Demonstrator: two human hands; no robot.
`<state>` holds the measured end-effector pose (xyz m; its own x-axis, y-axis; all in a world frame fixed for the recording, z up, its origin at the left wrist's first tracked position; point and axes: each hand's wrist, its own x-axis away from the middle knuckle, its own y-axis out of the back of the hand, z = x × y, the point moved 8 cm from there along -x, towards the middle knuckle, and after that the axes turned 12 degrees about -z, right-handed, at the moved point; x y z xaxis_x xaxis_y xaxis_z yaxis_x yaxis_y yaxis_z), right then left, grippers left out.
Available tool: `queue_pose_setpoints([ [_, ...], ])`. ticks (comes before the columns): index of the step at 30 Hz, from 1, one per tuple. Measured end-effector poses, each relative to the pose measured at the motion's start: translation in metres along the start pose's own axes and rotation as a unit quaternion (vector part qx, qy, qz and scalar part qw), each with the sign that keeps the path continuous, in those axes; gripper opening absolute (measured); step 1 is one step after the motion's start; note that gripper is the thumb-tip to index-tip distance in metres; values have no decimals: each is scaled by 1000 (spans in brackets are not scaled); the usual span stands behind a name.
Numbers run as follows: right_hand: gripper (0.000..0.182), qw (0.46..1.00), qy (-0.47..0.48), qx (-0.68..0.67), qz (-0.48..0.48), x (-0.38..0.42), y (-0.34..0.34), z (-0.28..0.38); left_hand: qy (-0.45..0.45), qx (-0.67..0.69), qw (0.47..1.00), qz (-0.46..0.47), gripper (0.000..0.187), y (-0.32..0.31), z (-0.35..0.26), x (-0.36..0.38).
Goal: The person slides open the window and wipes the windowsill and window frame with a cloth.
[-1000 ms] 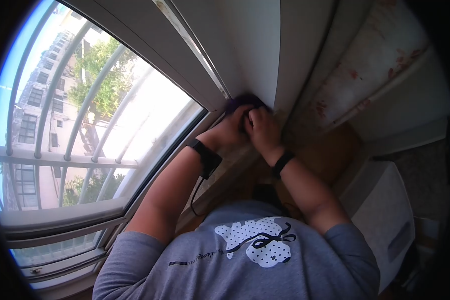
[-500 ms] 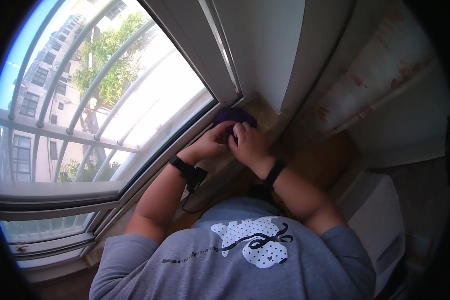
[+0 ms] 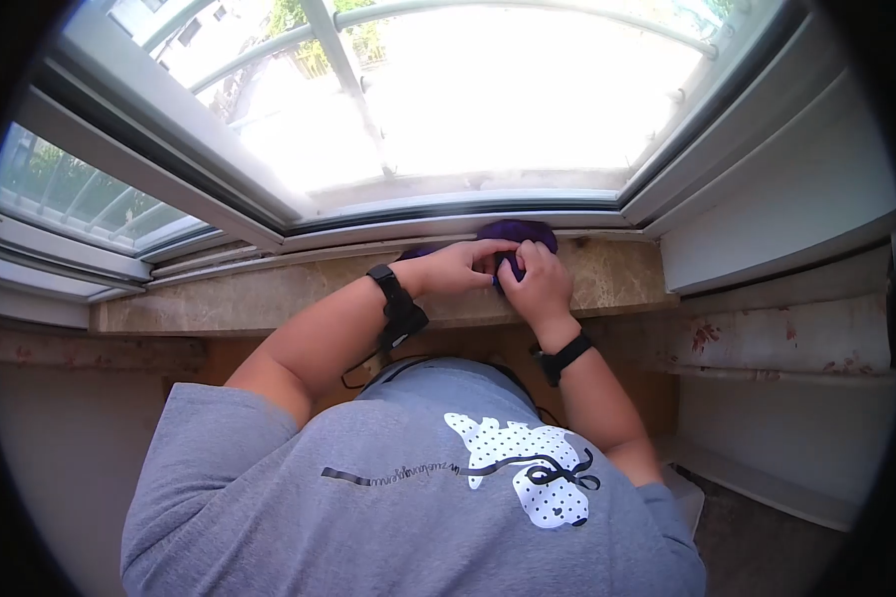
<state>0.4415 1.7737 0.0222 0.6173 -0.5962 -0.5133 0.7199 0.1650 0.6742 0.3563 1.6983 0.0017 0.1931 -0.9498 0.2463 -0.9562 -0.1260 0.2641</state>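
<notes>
A dark purple cloth (image 3: pixel 520 232) lies bunched on the marble window sill (image 3: pixel 319 289), against the foot of the window frame. My left hand (image 3: pixel 460 267) comes to it from the left, thumb and fingers pinched on its near part. My right hand (image 3: pixel 542 284) is curled on the same part, fingertips close to those of the left. A smaller purple patch shows behind my left wrist. The exact grip between the fingertips is partly hidden. Each wrist wears a black band, and the left one carries a small black box with a cable.
The window (image 3: pixel 488 119) with white bars outside rises right behind the sill. A white wall panel (image 3: pixel 767 219) bounds the sill on the right. Floral curtain fabric (image 3: pixel 786 338) hangs at the lower right. A sliding window frame (image 3: pixel 169 169) stands on the left.
My view has turned, so the window and sill now run across in front of me. Both hands stay together at the purple cloth.
</notes>
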Motion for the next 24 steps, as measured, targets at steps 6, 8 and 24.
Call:
queue_pose_setpoints([
  [6, 19, 999, 32, -17, 40, 10, -47, 71, -19, -21, 998, -55, 60, 52, 33, 64],
  [8, 19, 998, 42, -22, 48, 12, -65, 100, -14, -25, 997, -70, 59, 72, 35, 94],
  [24, 21, 964, 140, -79, 212, 44, -221, 327, -109, -85, 941, -309, 58, 230, 123, 301],
])
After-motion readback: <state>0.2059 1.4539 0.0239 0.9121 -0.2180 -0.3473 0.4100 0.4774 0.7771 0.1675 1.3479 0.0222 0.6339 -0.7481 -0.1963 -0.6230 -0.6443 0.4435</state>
